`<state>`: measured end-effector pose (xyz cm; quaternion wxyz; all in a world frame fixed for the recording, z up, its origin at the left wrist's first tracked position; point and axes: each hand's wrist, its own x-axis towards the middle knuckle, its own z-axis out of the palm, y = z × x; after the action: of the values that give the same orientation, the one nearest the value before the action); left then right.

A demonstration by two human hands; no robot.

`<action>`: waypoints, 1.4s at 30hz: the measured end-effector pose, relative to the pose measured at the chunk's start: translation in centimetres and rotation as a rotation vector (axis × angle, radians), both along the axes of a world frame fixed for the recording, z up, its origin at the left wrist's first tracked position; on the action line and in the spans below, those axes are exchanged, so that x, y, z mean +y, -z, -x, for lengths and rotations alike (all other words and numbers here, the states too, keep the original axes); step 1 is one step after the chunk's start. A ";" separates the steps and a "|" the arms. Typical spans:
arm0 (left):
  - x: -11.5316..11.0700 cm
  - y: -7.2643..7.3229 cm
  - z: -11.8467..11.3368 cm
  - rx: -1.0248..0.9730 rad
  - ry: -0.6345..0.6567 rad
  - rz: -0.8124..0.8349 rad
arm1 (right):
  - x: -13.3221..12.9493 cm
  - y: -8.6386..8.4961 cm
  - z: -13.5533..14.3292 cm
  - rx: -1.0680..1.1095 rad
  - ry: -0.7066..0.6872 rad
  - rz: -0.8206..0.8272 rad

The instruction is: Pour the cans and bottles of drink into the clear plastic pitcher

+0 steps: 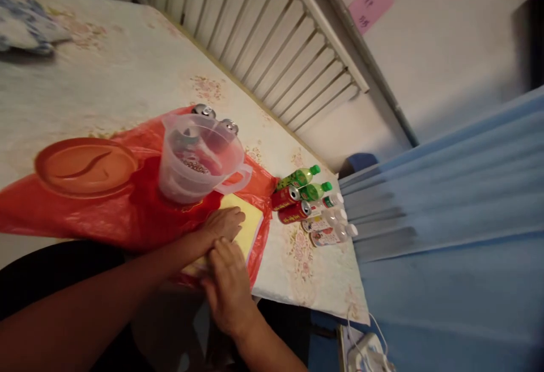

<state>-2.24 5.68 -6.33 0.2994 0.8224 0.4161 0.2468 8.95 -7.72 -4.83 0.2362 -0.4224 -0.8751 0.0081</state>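
My left hand [224, 223] rests on a flat yellow sheet [251, 219], cloth or paper, its fingers curled and their undersides hidden. Against my left wrist lie the fingers of my right hand [229, 281], fairly straight, with the thumb apart; no object shows in that hand. Beyond my left hand stands a clear plastic measuring jug [182, 182], its handle towards the right. Small dark bits [194, 165] show at its bottom. A round orange-brown lid [85, 167] lies left of the jug. Red plastic sheeting [140, 219] spreads under these things.
Right of the sheeting lie two red cans [293, 212], green bottles [304, 177] and several clear bottles [331, 235]. Two more cans [204, 111] stand behind the jug. A radiator [255, 32] borders the floral tablecloth [127, 72]; a blue curtain [446, 219] hangs right.
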 end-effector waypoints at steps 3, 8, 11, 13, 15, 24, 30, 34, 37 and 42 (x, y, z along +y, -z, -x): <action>0.3 -0.2 0.0 0.071 0.024 -0.051 | 1.0 0.5 -6.2 0.298 0.447 -0.053; 0.2 -0.8 0.3 0.149 0.036 -0.061 | 6.2 1.1 -15.6 0.862 0.977 0.038; 0.2 -0.8 0.3 0.154 0.043 -0.066 | 9.7 1.0 -18.2 0.988 0.955 0.042; 0.2 -0.6 0.3 0.155 0.048 -0.069 | 11.5 1.1 -18.8 1.007 0.918 0.053; 0.3 -0.4 0.3 0.154 0.049 -0.072 | 12.8 1.5 -18.9 1.010 0.905 0.059; 0.5 0.3 0.1 0.146 0.037 -0.069 | 14.5 1.8 -18.2 0.960 1.001 0.046; 0.5 0.4 0.1 0.140 0.036 -0.069 | 13.8 1.7 -17.8 0.961 1.017 0.091; 0.4 0.5 0.1 0.139 0.036 -0.071 | 13.6 2.1 -17.9 0.999 0.955 0.146; 0.4 0.4 0.1 0.141 0.036 -0.070 | 13.6 2.0 -17.8 1.019 0.924 0.163; 0.4 0.3 0.1 0.140 0.040 -0.062 | 11.9 1.3 -16.5 1.011 0.951 0.143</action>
<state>-2.36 6.10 -6.63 0.2488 0.8547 0.4115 0.1954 25.42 4.23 -6.10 0.5642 -0.7185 -0.3752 0.1572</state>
